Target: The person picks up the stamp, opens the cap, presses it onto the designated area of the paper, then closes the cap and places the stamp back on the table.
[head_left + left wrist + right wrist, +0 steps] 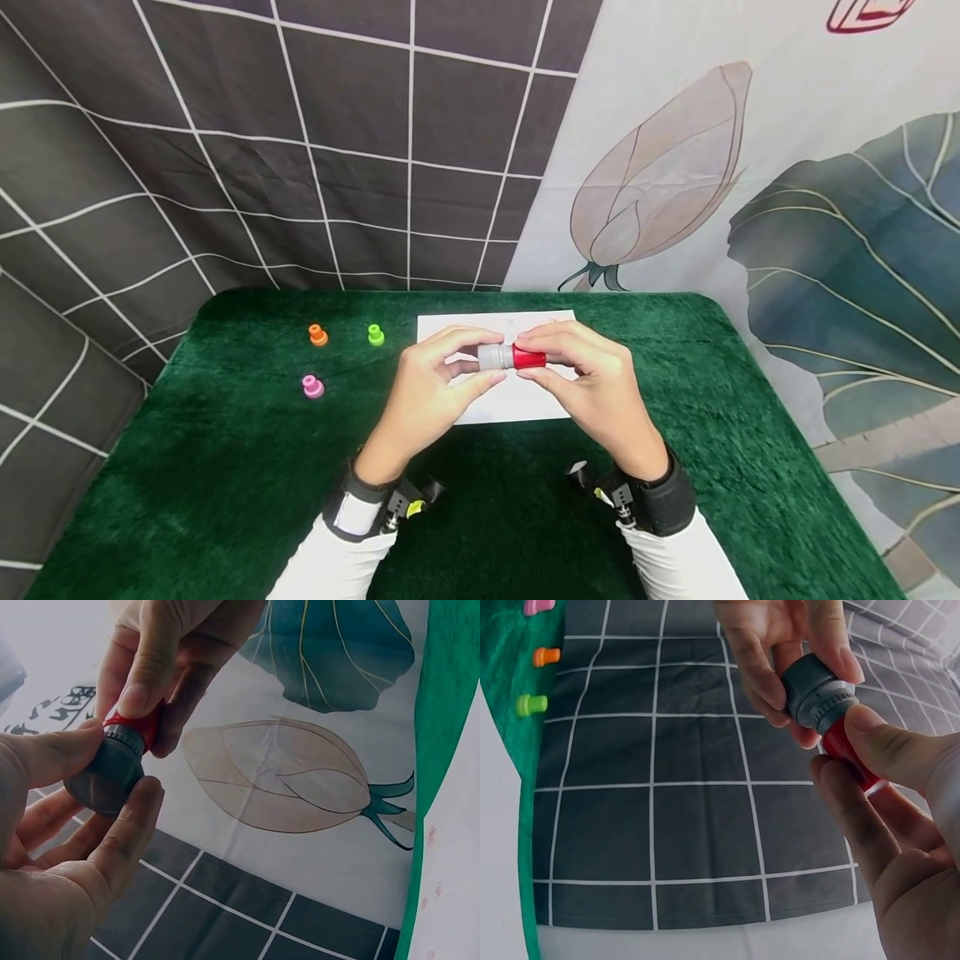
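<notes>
Between both hands, above the paper, is a small stamp with a grey end (493, 357) and a red end (530, 358), lying roughly sideways. The left hand (429, 385) pinches the grey end between thumb and fingers. From the other side the right hand (598, 379) grips the red end with thumb and fingertips. In the right wrist view a ribbed grey collar (831, 706) shows where the two parts meet. Beneath the hands lies a sheet of white paper (510, 404); small faint red marks (439, 889) show on it in the left wrist view.
Left on the green cloth-covered table (225, 483) stand three small pegs with round bases: orange (318, 335), lime green (376, 335) and pink (312, 387). Behind the table hang a dark gridded cloth (360, 192) and a white cloth with a flower print (660, 167).
</notes>
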`<state>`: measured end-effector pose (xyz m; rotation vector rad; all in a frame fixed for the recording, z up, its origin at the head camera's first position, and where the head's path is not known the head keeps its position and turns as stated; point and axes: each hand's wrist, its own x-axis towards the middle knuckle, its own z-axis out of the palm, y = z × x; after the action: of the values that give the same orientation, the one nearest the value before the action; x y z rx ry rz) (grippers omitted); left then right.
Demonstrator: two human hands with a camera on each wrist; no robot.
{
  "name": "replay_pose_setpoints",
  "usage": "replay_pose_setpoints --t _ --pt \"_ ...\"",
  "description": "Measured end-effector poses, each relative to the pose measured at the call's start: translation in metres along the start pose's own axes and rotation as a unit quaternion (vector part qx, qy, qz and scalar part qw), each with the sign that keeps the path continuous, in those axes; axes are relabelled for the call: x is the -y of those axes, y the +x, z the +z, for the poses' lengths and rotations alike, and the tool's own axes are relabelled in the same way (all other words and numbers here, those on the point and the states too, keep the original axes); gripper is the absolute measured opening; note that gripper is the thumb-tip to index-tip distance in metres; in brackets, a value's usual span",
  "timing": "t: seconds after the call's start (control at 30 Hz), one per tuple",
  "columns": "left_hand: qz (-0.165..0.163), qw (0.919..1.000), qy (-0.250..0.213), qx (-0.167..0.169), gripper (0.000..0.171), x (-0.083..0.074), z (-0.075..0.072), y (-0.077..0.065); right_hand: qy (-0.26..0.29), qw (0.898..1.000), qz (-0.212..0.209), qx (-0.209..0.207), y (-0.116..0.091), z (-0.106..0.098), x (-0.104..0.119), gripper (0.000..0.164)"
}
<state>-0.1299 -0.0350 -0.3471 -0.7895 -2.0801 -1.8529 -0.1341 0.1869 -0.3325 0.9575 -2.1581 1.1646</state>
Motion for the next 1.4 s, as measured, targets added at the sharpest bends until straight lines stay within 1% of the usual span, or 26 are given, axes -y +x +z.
replay_pose_setpoints --t 0.23,0.3,0.37,0.43,0.47,0.5,0.6,0.7,0.83,1.03,1.13,1.23,1.4 --pt "-0.017 0.9996 -0.021 0.001 0.035 0.003 -0.003 0.002 -0.007 1.000 -0.019 -0.010 0.001 0.000 -0.001 0.038" --pt "-0.022 0.9995 -0.012 -0.017 0.034 0.002 -0.010 0.002 -0.007 1.000 -0.009 -0.027 0.002 -0.005 -0.001 0.037" --pt "-0.021 0.9988 -0.003 -0.045 0.034 0.001 -0.021 0.001 -0.006 0.998 0.006 -0.056 0.002 -0.013 -0.001 0.039" --pt "-0.012 0.9971 0.009 -0.075 0.036 -0.002 -0.034 0.000 -0.007 0.996 0.022 -0.084 0.002 -0.023 -0.001 0.042" --pt "-0.008 0.9962 0.011 -0.086 0.037 -0.004 -0.039 0.000 -0.008 0.995 0.030 -0.094 0.002 -0.028 -0.001 0.043" --pt "-0.003 0.9961 0.007 -0.088 0.038 -0.005 -0.043 -0.001 -0.009 0.995 0.037 -0.096 0.002 -0.031 -0.002 0.044" --pt "0.002 0.9968 -0.002 -0.080 0.041 -0.007 -0.047 -0.001 -0.026 0.996 0.040 -0.081 0.003 -0.036 -0.003 0.042" --pt "-0.003 0.9971 -0.016 -0.074 0.041 -0.007 -0.044 0.000 -0.039 0.996 0.043 -0.071 0.002 -0.035 -0.006 0.039" --pt "-0.004 0.9971 -0.015 -0.075 0.042 -0.007 -0.039 0.000 -0.057 0.995 0.047 -0.069 0.001 -0.035 -0.010 0.039" --pt "-0.006 0.9981 0.008 -0.061 0.042 -0.007 -0.036 0.001 -0.119 0.991 0.040 -0.040 0.000 -0.032 -0.019 0.036" --pt "-0.008 0.9981 0.025 -0.056 0.041 -0.007 -0.037 0.001 -0.134 0.990 0.037 -0.016 -0.001 -0.030 -0.027 0.035" --pt "-0.008 0.9982 0.034 -0.049 0.041 -0.007 -0.038 0.001 -0.153 0.987 0.046 0.009 -0.003 -0.028 -0.035 0.034" --pt "-0.007 0.9984 0.040 -0.039 0.041 -0.007 -0.040 0.000 -0.190 0.979 0.063 0.042 -0.006 -0.023 -0.052 0.031"
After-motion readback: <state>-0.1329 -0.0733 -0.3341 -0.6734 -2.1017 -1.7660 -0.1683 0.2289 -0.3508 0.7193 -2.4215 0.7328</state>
